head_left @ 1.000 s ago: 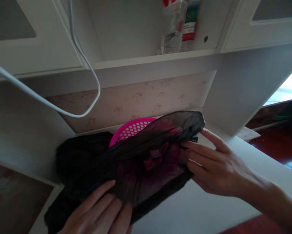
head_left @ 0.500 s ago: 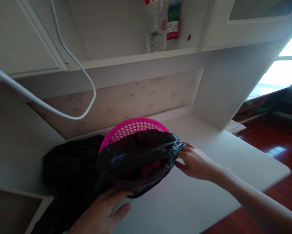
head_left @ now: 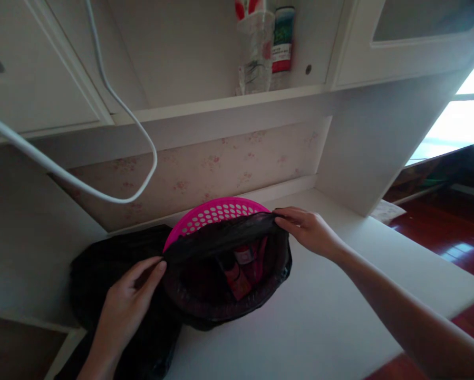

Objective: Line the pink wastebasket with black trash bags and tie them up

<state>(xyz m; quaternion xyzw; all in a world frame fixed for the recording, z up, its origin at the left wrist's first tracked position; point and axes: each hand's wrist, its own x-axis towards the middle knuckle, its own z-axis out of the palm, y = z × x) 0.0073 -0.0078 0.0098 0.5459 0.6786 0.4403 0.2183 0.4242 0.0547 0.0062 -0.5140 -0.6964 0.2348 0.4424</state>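
On the white worktop [head_left: 319, 327] in front of me, a black plastic bag [head_left: 221, 295] sits with its mouth pulled wide, draped over a pink perforated basket [head_left: 215, 211] whose back rim pokes up behind it. My left hand [head_left: 128, 301] has the bag's left rim pinched between its fingers [head_left: 157, 269]; my right hand [head_left: 308, 229] grips the far right rim, fingers closed on the thin plastic. Down inside the bag, reddish items [head_left: 244, 266] — packets or small bottles, too dark to say which. How far the basket reaches inside the bag, I cannot tell; the plastic covers most of it.

Left of the bag, a heap of dark material [head_left: 102, 264] lies on the worktop, running under my left wrist and out of the bottom edge. Above, a shelf [head_left: 221, 103] carries a clear plastic cup [head_left: 254, 58] and a bottle with a red and green label [head_left: 282, 42], their tops cut off. A white cable [head_left: 142, 132] loops down at left.
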